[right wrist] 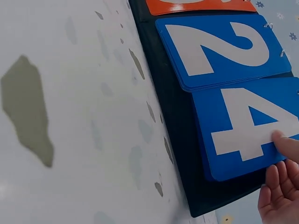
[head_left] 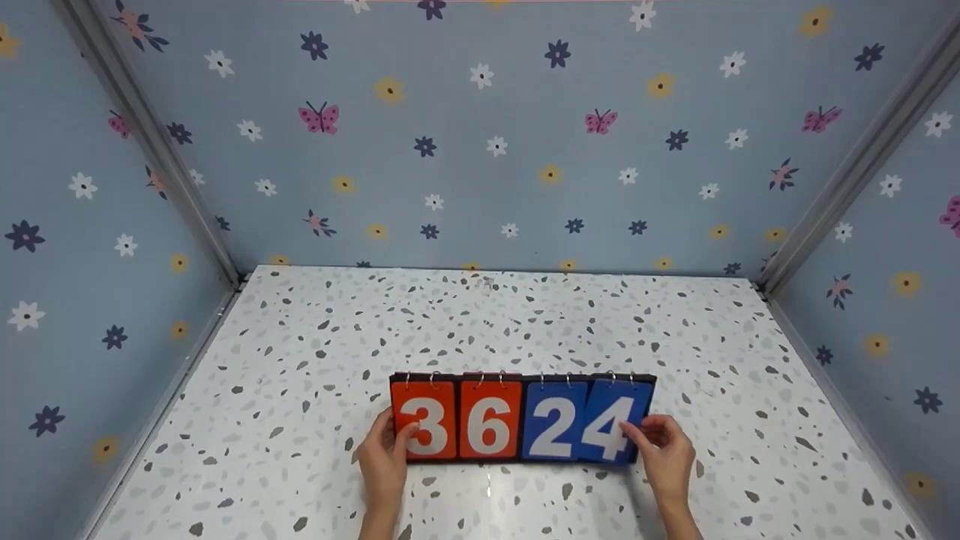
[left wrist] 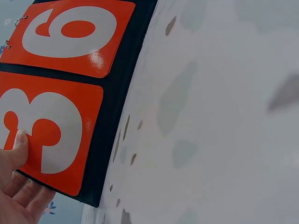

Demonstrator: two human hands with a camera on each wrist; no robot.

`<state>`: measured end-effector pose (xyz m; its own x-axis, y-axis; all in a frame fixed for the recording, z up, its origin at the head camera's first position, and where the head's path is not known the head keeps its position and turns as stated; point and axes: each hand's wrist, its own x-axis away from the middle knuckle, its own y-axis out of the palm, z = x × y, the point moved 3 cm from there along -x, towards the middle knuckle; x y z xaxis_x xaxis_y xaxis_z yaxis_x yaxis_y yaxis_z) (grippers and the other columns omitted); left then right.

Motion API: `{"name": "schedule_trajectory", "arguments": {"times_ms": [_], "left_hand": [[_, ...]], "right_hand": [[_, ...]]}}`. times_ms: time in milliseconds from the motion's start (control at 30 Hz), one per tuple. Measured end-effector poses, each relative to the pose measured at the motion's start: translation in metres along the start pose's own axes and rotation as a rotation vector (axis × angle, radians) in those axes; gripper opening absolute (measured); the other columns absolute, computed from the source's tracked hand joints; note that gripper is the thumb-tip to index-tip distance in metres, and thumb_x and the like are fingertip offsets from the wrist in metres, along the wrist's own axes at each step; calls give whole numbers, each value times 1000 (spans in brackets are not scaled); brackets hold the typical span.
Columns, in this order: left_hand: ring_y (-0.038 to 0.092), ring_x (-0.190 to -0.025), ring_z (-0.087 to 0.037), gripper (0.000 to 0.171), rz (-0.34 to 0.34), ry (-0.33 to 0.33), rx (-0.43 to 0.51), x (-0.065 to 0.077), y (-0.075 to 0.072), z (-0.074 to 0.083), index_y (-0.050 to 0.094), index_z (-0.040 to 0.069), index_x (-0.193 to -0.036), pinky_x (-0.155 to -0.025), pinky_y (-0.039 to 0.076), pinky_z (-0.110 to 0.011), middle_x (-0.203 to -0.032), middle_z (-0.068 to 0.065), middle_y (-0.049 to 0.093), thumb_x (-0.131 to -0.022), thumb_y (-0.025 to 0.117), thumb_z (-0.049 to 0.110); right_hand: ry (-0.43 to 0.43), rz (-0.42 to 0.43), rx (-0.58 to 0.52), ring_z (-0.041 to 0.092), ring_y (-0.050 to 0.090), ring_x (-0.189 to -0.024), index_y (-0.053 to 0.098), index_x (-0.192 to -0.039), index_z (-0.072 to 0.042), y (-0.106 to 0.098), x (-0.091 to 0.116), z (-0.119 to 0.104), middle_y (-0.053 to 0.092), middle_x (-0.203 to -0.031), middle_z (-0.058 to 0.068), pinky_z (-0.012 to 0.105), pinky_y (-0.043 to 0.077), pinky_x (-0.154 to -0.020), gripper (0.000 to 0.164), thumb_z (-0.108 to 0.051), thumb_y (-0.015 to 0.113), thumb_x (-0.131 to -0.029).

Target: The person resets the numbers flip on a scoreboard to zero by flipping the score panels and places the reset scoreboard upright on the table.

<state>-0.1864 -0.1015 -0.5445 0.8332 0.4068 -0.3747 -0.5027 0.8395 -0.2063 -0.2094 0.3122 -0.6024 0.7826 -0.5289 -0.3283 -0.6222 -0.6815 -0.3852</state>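
Between your two hands is the flip scoreboard (right wrist: 187,154), a long, flat black oblong; whether its lower edge touches the speckled white tabletop (head_left: 487,322) below, I cannot tell. Its upper edge carries thin metal rings (head_left: 503,377), with smooth, round-cornered cards threaded on them: the red 3 card (head_left: 431,420) and red 6 card (head_left: 490,420) on the board's left half, the blue 2 card (head_left: 553,420) and blue 4 card (head_left: 607,420) on its right, the 4 hanging askew. Your left hand (head_left: 384,457) grips the board's left end, thumb over the 3, fingers behind. Your right hand (head_left: 667,454) pinches its right end, thumb on the 4; how far those fingers reach behind, I cannot tell. Beyond the board rises a blue wall (head_left: 487,172) printed with flowers and butterflies, flanked by grey posts (head_left: 155,135).
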Motion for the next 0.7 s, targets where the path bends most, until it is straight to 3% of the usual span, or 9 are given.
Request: {"name": "schedule_trajectory", "arguments": {"times_ms": [133, 267, 367, 433, 500, 700], "left_hand": [[61, -70, -18, 31, -1, -14, -3, 1, 0, 1, 61, -3, -103, -62, 51, -22, -79, -8, 64, -74, 71, 7], [61, -71, -18, 32, -3, -42, -9, 0, 0, 1, 61, -3, -104, -63, 51, -25, -81, -9, 64, -75, 71, 6], [61, -72, -18, 32, -4, -52, -10, 0, 0, 0, 61, -3, -104, -64, 52, -26, -82, -10, 64, -75, 71, 6], [61, -72, -19, 32, -1, -50, -14, 0, 0, 0, 61, -3, -104, -64, 52, -27, -82, -10, 64, -75, 71, 6], [61, -72, -19, 32, -4, -51, -6, 0, 0, 0, 61, -3, -104, -65, 52, -27, -82, -11, 64, -75, 71, 6], [61, -73, -19, 32, -12, -77, -2, 0, 0, 0, 61, -2, -105, -65, 52, -28, -83, -10, 64, -75, 70, 7]], "right_hand": [[-18, -24, -45, 9, 54, -58, 60, -76, -11, -6, 1, -15, 58, -68, 1, 15, 43, -50, 27, -29, 79, -68], [37, -88, -45, 12, 56, -60, 63, -78, -1, -22, 9, -62, 61, -71, 8, 16, 44, -53, 18, -13, 75, -74], [33, -62, 58, 10, 56, -61, 66, -82, -5, -22, 7, -49, 63, -74, 5, 15, 44, -55, 16, -18, 73, -77], [-23, -40, 102, 7, 55, -60, 67, -84, -10, -20, 4, -28, 63, -74, 0, 13, 42, -53, 16, -24, 72, -77], [-65, -13, 110, 10, 55, -59, 68, -84, -12, -21, 3, -21, 63, -73, 0, 15, 42, -51, 17, -26, 73, -76], [-131, -54, 26, 13, 54, -56, 63, -101, -5, -42, 15, -72, 63, -74, 6, 20, 43, -47, 27, -12, 72, -77]]}}
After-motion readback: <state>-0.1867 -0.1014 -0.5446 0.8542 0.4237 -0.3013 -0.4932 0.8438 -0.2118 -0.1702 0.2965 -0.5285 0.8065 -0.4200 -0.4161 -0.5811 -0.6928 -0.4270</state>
